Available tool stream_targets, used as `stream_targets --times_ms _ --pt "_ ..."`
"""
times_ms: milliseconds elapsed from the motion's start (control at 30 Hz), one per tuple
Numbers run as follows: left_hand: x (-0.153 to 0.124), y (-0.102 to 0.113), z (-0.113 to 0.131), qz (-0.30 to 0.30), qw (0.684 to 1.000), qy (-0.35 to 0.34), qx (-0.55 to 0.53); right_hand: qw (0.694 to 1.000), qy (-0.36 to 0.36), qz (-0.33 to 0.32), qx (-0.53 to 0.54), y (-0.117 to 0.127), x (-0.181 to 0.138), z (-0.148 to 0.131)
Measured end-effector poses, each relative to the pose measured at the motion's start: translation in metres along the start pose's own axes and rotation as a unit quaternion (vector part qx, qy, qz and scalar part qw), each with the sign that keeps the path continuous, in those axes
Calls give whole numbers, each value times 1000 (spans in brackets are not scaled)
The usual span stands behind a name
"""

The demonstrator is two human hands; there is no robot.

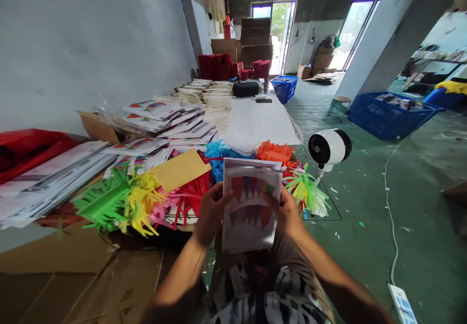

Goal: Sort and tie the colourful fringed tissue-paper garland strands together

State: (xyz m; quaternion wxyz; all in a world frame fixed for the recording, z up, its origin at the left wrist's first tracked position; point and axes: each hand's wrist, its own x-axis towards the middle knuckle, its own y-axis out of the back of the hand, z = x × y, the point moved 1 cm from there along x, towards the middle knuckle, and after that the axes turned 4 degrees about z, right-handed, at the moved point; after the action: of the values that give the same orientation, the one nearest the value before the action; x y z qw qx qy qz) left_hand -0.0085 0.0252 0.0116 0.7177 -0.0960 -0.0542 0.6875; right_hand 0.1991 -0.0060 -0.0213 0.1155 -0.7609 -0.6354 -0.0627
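Observation:
I hold a stack of printed cards (250, 212) showing colourful pennant bunting, upright over my lap. My left hand (210, 213) grips its left edge with the thumb across the front. My right hand (285, 212) grips the right edge, thumb on the top card. Just beyond the cards, heaps of fringed coloured paper (124, 200) in green, yellow, pink, red, blue and orange lie on the long table (262, 117). A tan envelope (180, 168) rests on the heap.
Stacks of printed packets (160, 115) cover the table's left side, with red boxes (219, 66) and cartons at the far end. A white fan (329, 148) stands on the floor to the right. Blue crates (388, 115), a white cable and flattened cardboard (73, 280) lie around.

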Motion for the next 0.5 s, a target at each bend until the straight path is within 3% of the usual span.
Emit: stream_targets --times_ms 133,233,500 --pt "-5 -1 -10 99 991 -69 51 999 -24 15 31 -5 -9 8" --pt "-5 -4 -15 127 984 -94 77 996 -38 61 46 -8 -18 16" --pt "-5 0 -17 -28 999 13 -13 996 -60 37 46 8 -24 24"
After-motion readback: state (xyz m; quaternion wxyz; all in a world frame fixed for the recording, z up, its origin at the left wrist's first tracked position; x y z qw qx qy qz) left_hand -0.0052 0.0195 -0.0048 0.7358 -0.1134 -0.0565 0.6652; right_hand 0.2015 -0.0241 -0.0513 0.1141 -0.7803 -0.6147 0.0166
